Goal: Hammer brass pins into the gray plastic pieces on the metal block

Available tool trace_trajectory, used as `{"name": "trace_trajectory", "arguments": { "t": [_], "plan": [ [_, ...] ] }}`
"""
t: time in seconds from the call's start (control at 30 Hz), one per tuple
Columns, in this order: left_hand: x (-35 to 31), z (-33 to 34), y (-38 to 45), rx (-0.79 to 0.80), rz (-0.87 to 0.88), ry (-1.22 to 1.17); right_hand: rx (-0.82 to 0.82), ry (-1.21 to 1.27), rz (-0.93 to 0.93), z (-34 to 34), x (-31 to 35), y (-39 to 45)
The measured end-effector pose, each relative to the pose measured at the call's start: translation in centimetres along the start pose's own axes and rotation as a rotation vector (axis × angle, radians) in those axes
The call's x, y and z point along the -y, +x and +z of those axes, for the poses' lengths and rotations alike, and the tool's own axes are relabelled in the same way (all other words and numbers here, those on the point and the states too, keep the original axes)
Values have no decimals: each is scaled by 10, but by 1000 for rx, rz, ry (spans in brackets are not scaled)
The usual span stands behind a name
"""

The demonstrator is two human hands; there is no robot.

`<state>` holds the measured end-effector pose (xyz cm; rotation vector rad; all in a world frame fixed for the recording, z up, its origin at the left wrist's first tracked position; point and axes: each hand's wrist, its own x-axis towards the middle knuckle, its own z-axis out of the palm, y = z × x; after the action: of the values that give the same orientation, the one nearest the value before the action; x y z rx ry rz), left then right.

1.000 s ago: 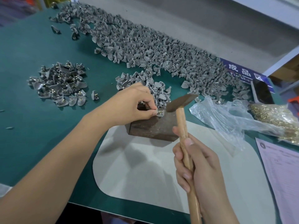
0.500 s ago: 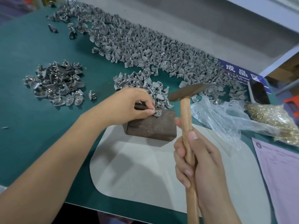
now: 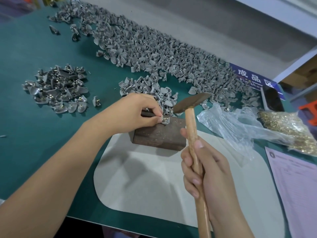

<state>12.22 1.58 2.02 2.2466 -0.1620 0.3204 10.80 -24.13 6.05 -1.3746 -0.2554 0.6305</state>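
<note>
1. Head view: the left hand [image 3: 135, 112] pinches a gray plastic piece [image 3: 165, 120] (a brass pin shows in it) on the far top edge of the metal block [image 3: 159, 134], which sits on a pale mat [image 3: 154, 182] on the green surface [image 3: 34, 126].
2. The right hand [image 3: 207, 170] has its fingers clenched round the wooden handle of the hammer [image 3: 191, 102], whose head hangs just above the block and right of the piece.

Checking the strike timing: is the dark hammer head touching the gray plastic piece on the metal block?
Apart. The head view shows the hammer head raised beside the gray plastic piece.
</note>
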Motion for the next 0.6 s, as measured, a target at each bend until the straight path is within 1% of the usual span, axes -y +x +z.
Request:
{"name": "trace_trajectory", "arguments": {
  "t": [0.13,0.3,0.43,0.6],
  "plan": [
    [1,-1,0,-2,-8,-3,-14,-11,-12,4,-5,-4],
    [0,-1,1,-8,1,4,-42,11,92,8,-13,-3],
    [1,-1,1,-7,-3,4,-62,-1,46,6,-11,-3],
    [1,-1,0,-9,-10,6,-38,-7,19,4,-4,-3]
  ]
}}
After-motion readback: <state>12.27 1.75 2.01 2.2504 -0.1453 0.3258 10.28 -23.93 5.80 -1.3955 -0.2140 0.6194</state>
